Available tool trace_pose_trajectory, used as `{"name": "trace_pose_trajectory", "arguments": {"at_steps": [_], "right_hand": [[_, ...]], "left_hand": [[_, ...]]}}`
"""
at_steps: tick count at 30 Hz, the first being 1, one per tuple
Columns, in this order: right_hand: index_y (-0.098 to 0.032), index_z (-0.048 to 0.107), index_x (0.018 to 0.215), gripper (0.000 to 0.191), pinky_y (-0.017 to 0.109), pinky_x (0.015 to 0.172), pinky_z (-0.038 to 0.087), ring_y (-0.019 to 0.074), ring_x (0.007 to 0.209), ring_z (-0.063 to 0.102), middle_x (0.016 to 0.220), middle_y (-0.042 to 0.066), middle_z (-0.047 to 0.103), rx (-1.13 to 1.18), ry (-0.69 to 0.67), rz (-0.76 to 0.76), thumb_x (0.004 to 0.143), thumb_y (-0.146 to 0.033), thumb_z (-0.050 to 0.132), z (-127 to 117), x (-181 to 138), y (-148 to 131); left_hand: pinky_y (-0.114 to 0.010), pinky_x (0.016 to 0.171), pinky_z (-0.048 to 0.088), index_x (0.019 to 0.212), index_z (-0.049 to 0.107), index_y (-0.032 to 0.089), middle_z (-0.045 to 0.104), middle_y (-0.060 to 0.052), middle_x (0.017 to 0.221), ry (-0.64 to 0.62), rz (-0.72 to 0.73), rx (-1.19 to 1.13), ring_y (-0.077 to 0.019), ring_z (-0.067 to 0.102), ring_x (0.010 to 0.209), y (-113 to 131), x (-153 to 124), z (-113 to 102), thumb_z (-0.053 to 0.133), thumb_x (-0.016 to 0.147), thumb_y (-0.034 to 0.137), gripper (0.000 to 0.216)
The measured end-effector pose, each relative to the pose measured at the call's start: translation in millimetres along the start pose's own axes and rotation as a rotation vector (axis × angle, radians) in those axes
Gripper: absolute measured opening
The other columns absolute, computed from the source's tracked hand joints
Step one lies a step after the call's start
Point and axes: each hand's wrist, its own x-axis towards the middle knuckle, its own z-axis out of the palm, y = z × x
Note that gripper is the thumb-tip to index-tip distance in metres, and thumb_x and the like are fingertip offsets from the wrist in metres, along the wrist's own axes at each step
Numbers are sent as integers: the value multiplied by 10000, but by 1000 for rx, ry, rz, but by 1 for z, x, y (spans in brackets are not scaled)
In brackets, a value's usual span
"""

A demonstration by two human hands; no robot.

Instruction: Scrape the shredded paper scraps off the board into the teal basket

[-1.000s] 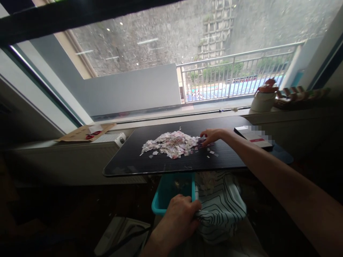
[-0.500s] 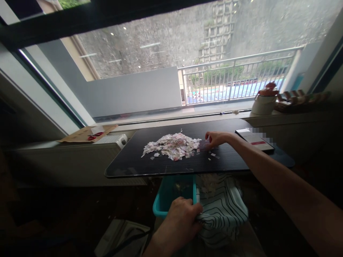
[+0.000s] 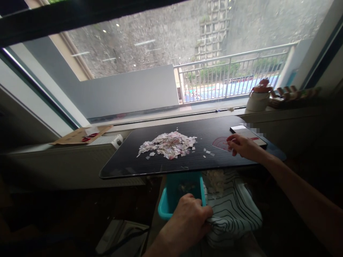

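My right hand [image 3: 242,145] is over the right part of the dark tabletop, fingers curled around the edge of a clear protractor [image 3: 220,142] with reddish markings. Left of it lies a heap of small paper scraps [image 3: 171,142], and a few loose bits [image 3: 206,151] are between the two. Below the table edge, my left hand [image 3: 190,217] is closed on a white cloth [image 3: 235,210] with black wavy stripes, against the side of a teal bin [image 3: 166,205]. More scraps [image 3: 215,180] rest on the cloth. The bin's contents are too dark to make out.
A flat box [image 3: 253,137] lies at the right of the black table [image 3: 115,167]. On the sill stand a pale bottle [image 3: 257,101] and a rack [image 3: 292,96]. Brown paper with red scissors [image 3: 89,136] is at the left, beside a white radiator [image 3: 111,141].
My right hand has moved right with the protractor, away from the heap's edge. My left hand keeps its hold on the cloth beside the bin. The whole view has shifted slightly.
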Motion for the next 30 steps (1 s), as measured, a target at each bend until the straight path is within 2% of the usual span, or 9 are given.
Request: {"name": "trace_pose_trajectory", "arguments": {"at_steps": [5, 10, 12, 15, 17, 22, 24, 27, 30], "right_hand": [[-195, 543, 965, 253, 249, 528, 431, 117, 498, 566, 700, 12, 657, -152, 13, -38, 838, -402, 472, 8, -15, 7], [-211, 553, 973, 277, 244, 522, 424, 127, 532, 550, 669, -8, 630, -66, -150, -111, 840, -439, 470, 17, -26, -11], [-209, 552, 983, 278, 244, 515, 417, 126, 531, 540, 665, -8, 625, -59, -134, -117, 841, -433, 467, 18, -26, -16], [-204, 547, 986, 273, 253, 536, 417, 126, 533, 542, 678, 0, 635, -111, -34, -94, 837, -419, 470, 19, -25, -20], [-208, 548, 980, 266, 256, 540, 415, 130, 544, 548, 684, 2, 640, -126, -53, -96, 836, -417, 469, 22, -26, -22], [-218, 554, 945, 259, 249, 516, 416, 131, 540, 544, 659, -13, 622, -25, -217, -109, 831, -435, 471, 35, -38, -29], [-216, 557, 956, 266, 247, 522, 422, 130, 546, 546, 664, -13, 621, 9, -211, -113, 832, -435, 474, 36, -38, -30], [-212, 561, 969, 271, 251, 525, 416, 135, 550, 543, 659, -8, 615, -23, -133, -119, 835, -430, 470, 36, -35, -32], [-217, 563, 963, 256, 254, 524, 409, 136, 546, 540, 662, -8, 619, -52, -172, -117, 836, -417, 467, 38, -34, -36]], "left_hand": [[-300, 710, 399, 779, 588, 200, 607, -5, 679, 0, 88, 45, -174, 574, 646, 14, 14, -8, 634, 811, 309, 123], [-309, 698, 401, 764, 579, 195, 618, -7, 672, 5, 141, 68, -176, 587, 633, 22, 22, -15, 632, 818, 332, 157], [-314, 698, 403, 769, 581, 196, 625, -9, 672, 7, 153, 70, -180, 595, 635, 24, 24, -16, 630, 823, 345, 165], [-324, 705, 407, 775, 586, 193, 631, -16, 669, -6, 162, 69, -185, 604, 640, 27, 25, -17, 616, 835, 359, 179], [-329, 712, 411, 774, 588, 190, 633, -18, 667, -9, 171, 63, -188, 608, 642, 28, 26, -17, 612, 837, 364, 186], [-329, 707, 420, 768, 590, 194, 630, -13, 651, 14, 174, 75, -196, 611, 631, 28, 27, -17, 628, 825, 375, 193], [-327, 692, 421, 759, 586, 195, 629, -13, 647, 16, 176, 88, -199, 611, 625, 28, 27, -17, 636, 819, 378, 199], [-324, 678, 421, 749, 578, 196, 629, -11, 644, 23, 180, 92, -199, 609, 618, 27, 27, -17, 647, 810, 378, 204], [-325, 681, 424, 745, 576, 196, 628, -10, 641, 26, 178, 89, -199, 609, 613, 27, 27, -16, 656, 802, 386, 215]]}}
